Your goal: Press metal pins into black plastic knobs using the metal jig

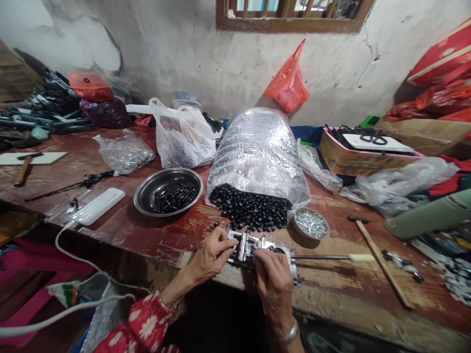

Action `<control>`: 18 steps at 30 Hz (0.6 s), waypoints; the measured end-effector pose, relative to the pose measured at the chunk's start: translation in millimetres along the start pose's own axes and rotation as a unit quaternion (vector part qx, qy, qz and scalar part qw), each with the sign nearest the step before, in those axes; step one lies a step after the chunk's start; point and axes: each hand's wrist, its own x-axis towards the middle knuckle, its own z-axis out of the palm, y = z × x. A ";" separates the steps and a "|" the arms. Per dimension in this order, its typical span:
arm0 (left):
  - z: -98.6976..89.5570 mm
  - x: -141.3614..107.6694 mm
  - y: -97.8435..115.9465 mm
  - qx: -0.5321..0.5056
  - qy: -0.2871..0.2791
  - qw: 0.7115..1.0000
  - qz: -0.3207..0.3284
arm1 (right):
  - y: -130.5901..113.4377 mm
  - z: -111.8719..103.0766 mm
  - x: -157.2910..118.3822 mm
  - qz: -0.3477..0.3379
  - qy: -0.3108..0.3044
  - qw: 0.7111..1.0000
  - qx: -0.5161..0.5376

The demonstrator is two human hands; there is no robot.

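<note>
A metal fixture (243, 246) lies at the table's front edge, with a rod and pale handle (360, 257) reaching right from it. My left hand (214, 251) is at the fixture's left end, thumb and forefinger bent close together; whatever they hold is too small to name. Over its right part, my right hand (274, 277) has curled fingers, and their tips are hidden. Just behind, small black round parts (253, 208) spill from a large clear plastic bag (261, 147). A small bowl (311, 238) of silvery pins stands to the right, a steel bowl (168, 214) with black parts to the left.
A hammer (382, 264) lies right of the fixture, near a green cylinder (430, 213). Left are a white power strip (101, 206), another hammer (24, 171) and plastic bags (184, 137). A box (342, 157) of black parts stands at the back right.
</note>
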 end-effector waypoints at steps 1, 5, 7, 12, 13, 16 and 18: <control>0.3 0.0 0.7 0.004 0.002 1.000 0.003 | -0.1 -0.2 -0.1 -0.001 -0.001 1.000 0.000; 1.1 0.5 3.7 0.010 0.008 1.000 -0.001 | -1.0 -2.8 1.4 -0.013 -0.008 1.000 0.006; 1.8 0.1 3.8 0.008 0.012 1.000 -0.008 | -1.6 -3.8 2.8 -0.014 -0.003 1.000 0.014; 4.3 -1.6 1.6 0.023 0.020 1.000 -0.008 | -2.2 -2.5 5.0 -0.003 0.013 1.000 0.023; 4.3 -1.3 1.4 0.031 0.018 0.999 -0.006 | -2.1 -1.9 5.2 -0.002 0.014 1.000 0.018; 3.7 0.6 1.4 0.042 0.010 0.999 -0.005 | -1.5 -0.4 5.1 0.014 0.015 1.000 0.009; 3.9 1.7 0.6 0.035 0.007 0.999 -0.007 | -1.2 0.2 4.9 0.024 0.013 1.000 0.015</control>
